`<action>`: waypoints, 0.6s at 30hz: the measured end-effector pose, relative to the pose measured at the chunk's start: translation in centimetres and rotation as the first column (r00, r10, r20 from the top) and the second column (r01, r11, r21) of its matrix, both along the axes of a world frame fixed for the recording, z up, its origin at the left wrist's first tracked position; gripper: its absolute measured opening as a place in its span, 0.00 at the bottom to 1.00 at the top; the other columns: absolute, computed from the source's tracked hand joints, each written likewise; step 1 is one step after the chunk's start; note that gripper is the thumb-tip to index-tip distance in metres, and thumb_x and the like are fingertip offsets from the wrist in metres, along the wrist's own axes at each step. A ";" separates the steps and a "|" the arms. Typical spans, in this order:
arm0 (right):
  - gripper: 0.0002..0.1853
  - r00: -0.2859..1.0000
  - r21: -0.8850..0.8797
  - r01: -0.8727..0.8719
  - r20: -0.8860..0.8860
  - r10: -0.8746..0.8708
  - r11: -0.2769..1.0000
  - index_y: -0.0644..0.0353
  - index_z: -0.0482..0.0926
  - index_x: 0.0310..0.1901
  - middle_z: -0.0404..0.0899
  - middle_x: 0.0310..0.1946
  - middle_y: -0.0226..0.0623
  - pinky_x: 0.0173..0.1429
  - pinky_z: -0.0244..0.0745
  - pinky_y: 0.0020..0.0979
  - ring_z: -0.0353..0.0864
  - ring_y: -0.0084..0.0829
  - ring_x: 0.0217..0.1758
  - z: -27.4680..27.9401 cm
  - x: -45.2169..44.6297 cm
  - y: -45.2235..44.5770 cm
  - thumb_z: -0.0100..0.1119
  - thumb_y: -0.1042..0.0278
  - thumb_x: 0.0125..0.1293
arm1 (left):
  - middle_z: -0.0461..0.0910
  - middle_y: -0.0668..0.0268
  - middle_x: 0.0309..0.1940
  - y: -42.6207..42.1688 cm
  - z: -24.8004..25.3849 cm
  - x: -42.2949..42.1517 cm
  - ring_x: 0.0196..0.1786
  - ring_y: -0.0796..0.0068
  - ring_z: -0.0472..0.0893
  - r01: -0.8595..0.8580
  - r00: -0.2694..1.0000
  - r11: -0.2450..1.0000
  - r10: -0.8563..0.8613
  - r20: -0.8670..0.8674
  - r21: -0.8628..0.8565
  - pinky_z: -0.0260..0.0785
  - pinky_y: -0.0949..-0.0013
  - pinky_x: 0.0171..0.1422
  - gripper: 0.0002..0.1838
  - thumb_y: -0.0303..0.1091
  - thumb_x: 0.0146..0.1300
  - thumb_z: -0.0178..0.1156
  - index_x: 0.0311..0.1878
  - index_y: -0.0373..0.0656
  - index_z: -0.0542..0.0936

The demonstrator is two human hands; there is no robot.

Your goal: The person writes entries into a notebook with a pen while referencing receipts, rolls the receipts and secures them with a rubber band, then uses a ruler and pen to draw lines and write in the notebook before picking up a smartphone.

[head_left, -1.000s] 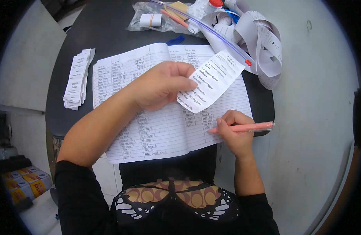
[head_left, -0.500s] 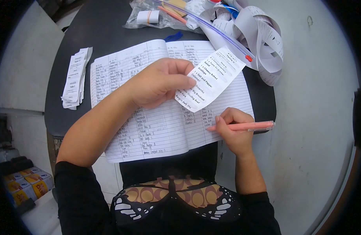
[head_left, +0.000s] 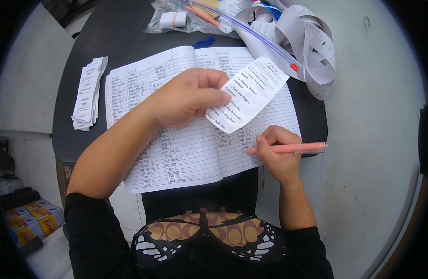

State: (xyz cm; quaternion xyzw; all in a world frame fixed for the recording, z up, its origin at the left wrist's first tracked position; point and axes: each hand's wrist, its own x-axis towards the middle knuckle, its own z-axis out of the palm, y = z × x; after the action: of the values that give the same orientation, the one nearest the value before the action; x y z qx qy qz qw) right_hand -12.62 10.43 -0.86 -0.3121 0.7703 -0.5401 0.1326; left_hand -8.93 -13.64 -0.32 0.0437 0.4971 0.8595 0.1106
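Observation:
A printed receipt [head_left: 251, 93] is pinched between the thumb and fingers of my left hand [head_left: 195, 97], tilted above the open notebook. My thumb covers part of its lower left print. The lined notebook [head_left: 195, 160] lies open with handwritten columns on both pages; my left forearm hides much of the left page. My right hand [head_left: 280, 156] is closed around a salmon-pink pen [head_left: 300, 148], whose tip meets the right page beside the lower handwritten entries. Whether the tip is pressing on the paper I cannot tell.
On the black table [head_left: 130, 35], a stack of receipts [head_left: 89, 93] lies left of the notebook. A clear zip bag [head_left: 195, 21] with a red slider, a paper roll [head_left: 173, 19] and a long curled paper strip [head_left: 311, 51] sit at the back. Yellow-and-white packs [head_left: 35, 218] are at lower left.
The receipt and my left hand have shifted very slightly left. My right hand keeps the pen at nearly the same spot, with a little more writing visible near its tip.

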 end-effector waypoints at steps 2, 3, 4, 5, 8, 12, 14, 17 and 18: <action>0.14 1.000 -0.006 0.005 0.006 -0.005 1.000 0.63 0.67 0.17 0.72 0.17 0.32 0.22 0.66 0.20 0.76 0.20 0.20 0.0 0.0 0.0 0.56 0.81 0.58 | 0.83 0.58 0.36 0.0 0.1 0.0 0.36 0.79 0.83 0.000 1.000 1.000 0.000 0.003 0.001 0.75 0.77 0.42 0.05 0.28 0.59 0.59 0.37 0.37 0.77; 0.14 1.000 -0.012 0.005 0.011 -0.004 1.000 0.63 0.67 0.17 0.72 0.17 0.32 0.22 0.66 0.20 0.76 0.20 0.20 -0.1 0.0 0.0 0.56 0.81 0.58 | 0.83 0.58 0.36 0.0 0.1 0.0 0.36 0.79 0.83 -0.003 1.000 1.000 0.003 0.006 -0.003 0.75 0.77 0.42 0.05 0.28 0.59 0.59 0.36 0.37 0.77; 0.14 1.000 -0.019 0.004 0.017 -0.004 1.000 0.63 0.67 0.17 0.72 0.17 0.32 0.22 0.66 0.20 0.76 0.20 0.20 -0.1 -0.1 0.1 0.56 0.81 0.58 | 0.83 0.58 0.36 0.1 0.1 0.0 0.36 0.79 0.83 -0.006 1.000 1.000 0.006 0.010 -0.007 0.75 0.77 0.42 0.05 0.28 0.59 0.59 0.36 0.38 0.77; 0.14 1.000 -0.012 0.016 0.014 -0.016 1.000 0.62 0.67 0.16 0.72 0.16 0.32 0.22 0.66 0.21 0.77 0.21 0.19 0.0 0.0 0.0 0.58 0.80 0.57 | 0.83 0.58 0.36 0.1 0.2 0.0 0.36 0.79 0.83 -0.007 1.000 1.000 0.007 0.014 -0.009 0.75 0.77 0.42 0.04 0.28 0.59 0.59 0.36 0.38 0.77; 0.15 0.999 0.006 0.033 0.005 -0.033 0.999 0.61 0.67 0.15 0.73 0.14 0.33 0.23 0.67 0.23 0.78 0.22 0.19 0.2 0.0 -0.1 0.60 0.79 0.55 | 0.83 0.58 0.35 0.1 0.3 0.1 0.36 0.79 0.83 -0.005 1.000 1.000 0.005 0.020 -0.009 0.75 0.77 0.42 0.04 0.28 0.59 0.59 0.36 0.38 0.77; 0.15 0.999 -0.018 0.038 0.023 -0.038 0.999 0.61 0.67 0.15 0.73 0.14 0.33 0.23 0.67 0.23 0.78 0.22 0.19 0.1 -0.1 0.0 0.60 0.78 0.56 | 0.83 0.58 0.35 0.1 0.2 0.0 0.35 0.80 0.83 -0.006 1.000 1.000 0.006 0.013 -0.012 0.75 0.78 0.42 0.04 0.28 0.59 0.59 0.36 0.38 0.77; 0.15 0.999 -0.020 0.045 0.019 -0.045 0.999 0.61 0.67 0.15 0.74 0.14 0.33 0.23 0.67 0.24 0.78 0.22 0.19 0.1 -0.1 0.0 0.60 0.78 0.56 | 0.83 0.58 0.35 0.1 0.2 0.0 0.35 0.79 0.83 -0.012 1.000 1.000 0.013 0.009 -0.022 0.75 0.78 0.41 0.04 0.28 0.59 0.60 0.36 0.38 0.77; 0.15 0.999 0.007 0.038 -0.016 -0.038 0.999 0.61 0.67 0.15 0.74 0.14 0.33 0.23 0.67 0.24 0.78 0.22 0.19 0.1 -0.1 0.1 0.60 0.78 0.56 | 0.83 0.58 0.35 0.2 0.4 0.1 0.35 0.79 0.83 -0.022 1.000 0.999 0.023 0.012 -0.043 0.75 0.77 0.41 0.05 0.28 0.59 0.60 0.35 0.38 0.77; 0.15 0.999 0.009 0.037 -0.018 -0.037 0.999 0.61 0.67 0.15 0.74 0.14 0.33 0.23 0.67 0.24 0.78 0.22 0.19 0.1 -0.1 0.1 0.60 0.78 0.56 | 0.83 0.57 0.35 0.2 0.5 0.1 0.35 0.78 0.83 -0.026 0.999 0.998 0.027 0.018 -0.051 0.75 0.77 0.41 0.05 0.29 0.59 0.60 0.35 0.38 0.77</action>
State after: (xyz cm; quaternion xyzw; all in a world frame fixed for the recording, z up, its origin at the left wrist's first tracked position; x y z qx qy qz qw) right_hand -12.71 10.53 -0.81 -0.3020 0.7797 -0.5358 0.1171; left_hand -8.80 -13.47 0.23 0.0262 0.5183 0.8483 0.1048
